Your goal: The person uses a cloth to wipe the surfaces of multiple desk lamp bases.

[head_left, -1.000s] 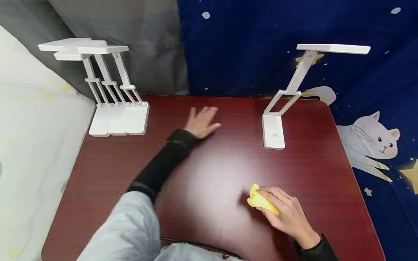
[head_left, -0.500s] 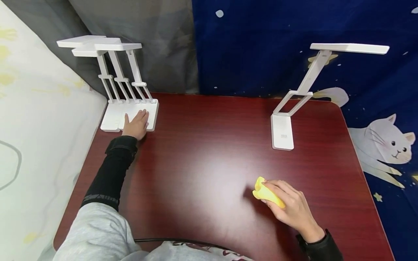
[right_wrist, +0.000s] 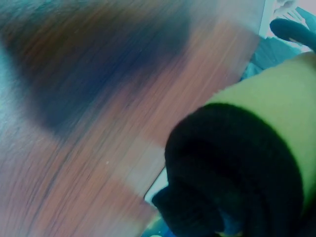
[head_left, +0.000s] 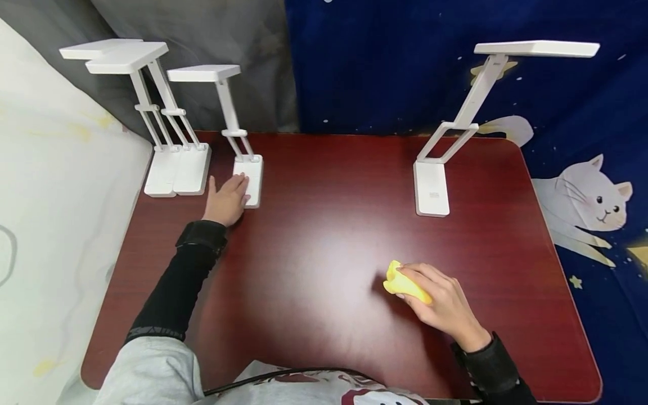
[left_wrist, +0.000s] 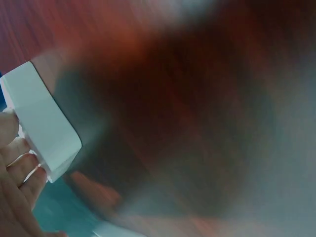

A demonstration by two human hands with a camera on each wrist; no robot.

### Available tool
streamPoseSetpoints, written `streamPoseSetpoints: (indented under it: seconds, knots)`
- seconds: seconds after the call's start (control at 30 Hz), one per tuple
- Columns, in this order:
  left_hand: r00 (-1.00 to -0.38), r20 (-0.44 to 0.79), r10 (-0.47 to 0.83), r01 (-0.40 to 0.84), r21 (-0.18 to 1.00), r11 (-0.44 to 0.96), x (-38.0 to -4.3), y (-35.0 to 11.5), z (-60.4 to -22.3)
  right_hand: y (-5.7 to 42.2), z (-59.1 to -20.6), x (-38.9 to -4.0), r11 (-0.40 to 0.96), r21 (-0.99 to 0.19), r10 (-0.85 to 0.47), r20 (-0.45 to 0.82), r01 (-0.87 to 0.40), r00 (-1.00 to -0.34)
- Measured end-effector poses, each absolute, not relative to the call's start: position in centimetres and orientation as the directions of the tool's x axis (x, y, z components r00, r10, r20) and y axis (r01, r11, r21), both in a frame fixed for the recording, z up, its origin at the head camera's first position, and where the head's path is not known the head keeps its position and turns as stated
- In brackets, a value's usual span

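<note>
At ten o'clock on the surface (head_left: 324, 242), a white lamp (head_left: 255, 183) has been separated from two other lamps (head_left: 186, 173) by the extended, ungripping fingers (head_left: 237, 183) of the left hand (head_left: 226, 201), while at four o'clock a yellow cloth (head_left: 406, 286) is pinched by the right hand (head_left: 440, 298).

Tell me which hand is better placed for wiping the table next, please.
Probably the right hand: it holds the yellow cloth over the table, while the left hand touches a lamp's base.
</note>
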State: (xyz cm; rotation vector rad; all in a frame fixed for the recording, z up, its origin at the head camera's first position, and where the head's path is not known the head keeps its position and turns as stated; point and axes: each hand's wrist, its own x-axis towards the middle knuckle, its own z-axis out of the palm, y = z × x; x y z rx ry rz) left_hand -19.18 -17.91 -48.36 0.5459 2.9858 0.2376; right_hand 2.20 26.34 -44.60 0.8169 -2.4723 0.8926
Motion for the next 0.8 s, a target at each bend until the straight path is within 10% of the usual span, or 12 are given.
streamPoseSetpoints:
  seconds: [0.8]
  knots:
    - [-0.82, 0.029, 0.572, 0.573, 0.073, 0.817, -10.1, 0.2, -48.4, 24.0, -45.3, 0.8, 0.586, -0.463, -0.433, 0.514, -0.664, -0.741]
